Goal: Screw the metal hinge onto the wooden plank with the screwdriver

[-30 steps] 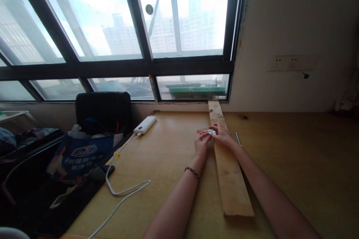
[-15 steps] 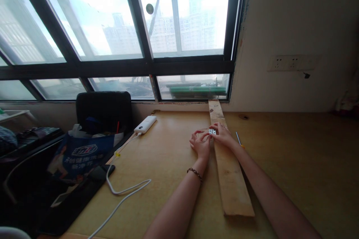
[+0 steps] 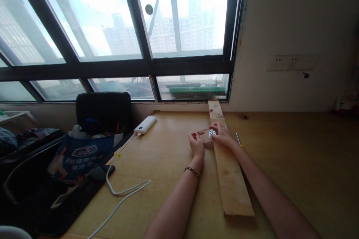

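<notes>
A long wooden board (image 3: pixel 231 179) lies across the table from the window side toward me. A smaller wooden piece (image 3: pixel 206 140) sits against its left edge. Over the joint between them is a small silvery metal hinge (image 3: pixel 211 133) with holes. My right hand (image 3: pixel 222 134) rests on the board, its fingers closed on the hinge. Just left of the smaller piece is my left hand (image 3: pixel 197 145), fingertips pinched together; whatever they hold is too small to name. On the table right of the board, a screwdriver (image 3: pixel 239 140) with a yellow handle is partly hidden behind my right forearm.
A white power bank (image 3: pixel 146 124) with a white cable (image 3: pixel 129 191) lies on the left of the wooden table (image 3: pixel 168 164). Beyond that edge stand a black chair (image 3: pixel 103 110) and a blue bag (image 3: pixel 81 155). The window (image 3: pixel 185 65) and wall sockets (image 3: pixel 291 62) are behind.
My left hand has come away from the hinge to the left, uncovering more of the smaller wooden piece, and its fingertips have pinched together. My right hand stays at the hinge.
</notes>
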Demonstrator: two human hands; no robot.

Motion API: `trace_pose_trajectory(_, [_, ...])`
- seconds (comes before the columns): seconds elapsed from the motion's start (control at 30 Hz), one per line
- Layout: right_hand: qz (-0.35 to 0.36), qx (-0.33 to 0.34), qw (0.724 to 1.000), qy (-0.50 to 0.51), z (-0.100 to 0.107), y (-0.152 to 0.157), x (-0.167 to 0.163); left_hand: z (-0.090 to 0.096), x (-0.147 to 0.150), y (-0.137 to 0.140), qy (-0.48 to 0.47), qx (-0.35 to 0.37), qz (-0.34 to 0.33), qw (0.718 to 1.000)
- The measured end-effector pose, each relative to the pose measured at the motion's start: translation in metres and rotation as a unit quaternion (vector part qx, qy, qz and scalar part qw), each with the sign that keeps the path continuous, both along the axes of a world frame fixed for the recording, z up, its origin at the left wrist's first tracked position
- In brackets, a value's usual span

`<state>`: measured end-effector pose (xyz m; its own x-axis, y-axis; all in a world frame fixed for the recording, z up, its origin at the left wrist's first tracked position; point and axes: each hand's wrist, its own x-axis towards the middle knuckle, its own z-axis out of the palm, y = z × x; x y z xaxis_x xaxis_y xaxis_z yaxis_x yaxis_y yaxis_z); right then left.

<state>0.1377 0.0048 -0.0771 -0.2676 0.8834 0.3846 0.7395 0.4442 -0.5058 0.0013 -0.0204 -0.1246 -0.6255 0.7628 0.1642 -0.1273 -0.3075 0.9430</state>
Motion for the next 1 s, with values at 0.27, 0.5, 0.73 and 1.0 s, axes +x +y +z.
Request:
trace_pose_trajectory(0.27, [-0.008, 0.014, 1.0, -0.009, 0.001, -0.006, -0.002, -0.005, -0.015, 0.014, -0.183, -0.031, -0.026, 0.982])
trace_pose_trajectory(0.5, [0.019, 0.03, 0.998, -0.047, 0.004, -0.011, 0.0, -0.003, -0.02, 0.019, -0.306, -0.021, -0.097, 0.947])
trace_pose_trajectory(0.73, [0.021, 0.03, 0.999, -0.034, 0.0, -0.006, 0.001, -0.002, -0.015, 0.018, -0.292, -0.024, -0.156, 0.943])
trace_pose_trajectory(1.0, [0.021, 0.026, 0.999, 0.007, 0.0, -0.003, 0.003, 0.01, -0.018, 0.008, -0.386, -0.056, -0.319, 0.864])
